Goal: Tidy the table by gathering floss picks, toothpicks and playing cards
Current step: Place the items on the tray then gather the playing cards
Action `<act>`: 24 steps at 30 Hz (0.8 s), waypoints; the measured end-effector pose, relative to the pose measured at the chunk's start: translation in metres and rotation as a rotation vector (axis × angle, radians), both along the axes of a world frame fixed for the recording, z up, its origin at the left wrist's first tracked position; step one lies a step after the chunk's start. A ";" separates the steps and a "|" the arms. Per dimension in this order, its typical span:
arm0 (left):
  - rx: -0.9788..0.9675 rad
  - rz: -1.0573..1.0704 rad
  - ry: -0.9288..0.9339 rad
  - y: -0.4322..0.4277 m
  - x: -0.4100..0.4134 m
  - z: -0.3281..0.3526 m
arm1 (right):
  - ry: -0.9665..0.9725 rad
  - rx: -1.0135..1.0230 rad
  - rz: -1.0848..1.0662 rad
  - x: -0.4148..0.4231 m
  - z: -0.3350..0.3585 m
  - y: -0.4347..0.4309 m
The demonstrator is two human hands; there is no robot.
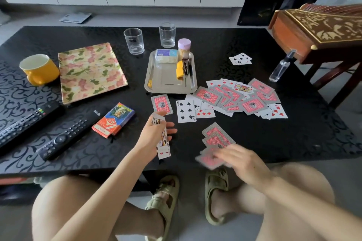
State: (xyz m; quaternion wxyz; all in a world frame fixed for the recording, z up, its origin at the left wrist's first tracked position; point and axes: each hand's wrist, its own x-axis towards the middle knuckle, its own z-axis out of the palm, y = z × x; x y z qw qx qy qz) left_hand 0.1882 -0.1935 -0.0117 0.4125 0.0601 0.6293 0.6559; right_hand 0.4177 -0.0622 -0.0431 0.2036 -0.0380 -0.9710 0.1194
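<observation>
While the left hand grips the card stack, we should square additions; the blurred right hand seemingly pinches red-backed cards.

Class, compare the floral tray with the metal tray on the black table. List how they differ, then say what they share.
The floral tray carries a pink and green pattern; the metal tray is plain, shiny silver. The floral tray holds nothing; the metal tray holds a pale box and small yellow items. The floral tray looks the larger of the two. Both are rectangular and lie flat on the black table.
</observation>
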 end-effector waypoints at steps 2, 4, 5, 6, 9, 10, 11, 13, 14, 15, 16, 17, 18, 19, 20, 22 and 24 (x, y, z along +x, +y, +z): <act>-0.008 -0.033 0.002 0.002 0.004 -0.001 | 0.057 -0.268 -0.213 -0.010 0.013 0.006; -0.001 -0.061 -0.015 0.006 0.010 0.002 | 0.115 -0.403 -0.436 -0.025 0.030 0.010; -0.004 -0.077 -0.025 0.009 0.014 0.005 | 0.146 -0.460 -0.520 -0.032 0.038 0.011; -0.022 -0.090 -0.036 0.013 0.018 0.006 | 0.181 -0.545 -0.593 -0.040 0.043 0.013; -0.097 -0.153 -0.073 0.023 0.034 0.011 | 0.328 -0.880 -0.764 -0.061 0.055 0.014; -0.094 -0.176 -0.071 0.026 0.039 0.011 | 0.387 -1.064 -0.766 -0.066 0.057 0.011; -0.061 -0.189 -0.065 0.029 0.043 0.012 | 0.437 -1.252 -0.735 -0.072 0.060 0.006; 0.065 -0.212 -0.052 0.035 0.050 0.013 | 0.441 -1.466 -0.676 -0.078 0.062 -0.008; 0.134 -0.212 -0.059 0.038 0.052 0.014 | 0.387 -1.484 -0.649 -0.079 0.061 -0.015; 0.191 -0.192 -0.088 0.039 0.052 0.018 | 0.311 -1.454 -0.626 -0.080 0.058 -0.021; 0.226 -0.162 -0.118 0.039 0.051 0.019 | 0.208 -1.377 -0.610 -0.080 0.057 -0.027; 0.243 -0.131 -0.147 0.040 0.049 0.022 | 0.098 -1.277 -0.595 -0.079 0.056 -0.030; 0.239 -0.112 -0.163 0.041 0.047 0.020 | -0.003 -1.201 -0.570 -0.077 0.057 -0.032; 0.227 -0.108 -0.183 0.040 0.045 0.020 | -0.100 -1.169 -0.533 -0.076 0.059 -0.032; 0.214 -0.124 -0.198 0.040 0.043 0.018 | -0.184 -1.192 -0.485 -0.076 0.061 -0.032; 0.218 -0.193 -0.265 0.036 0.043 0.017 | -0.329 -1.264 -0.410 -0.076 0.065 -0.031; 0.270 -0.243 -0.345 0.031 0.043 0.014 | -0.442 -1.259 -0.380 -0.077 0.070 -0.027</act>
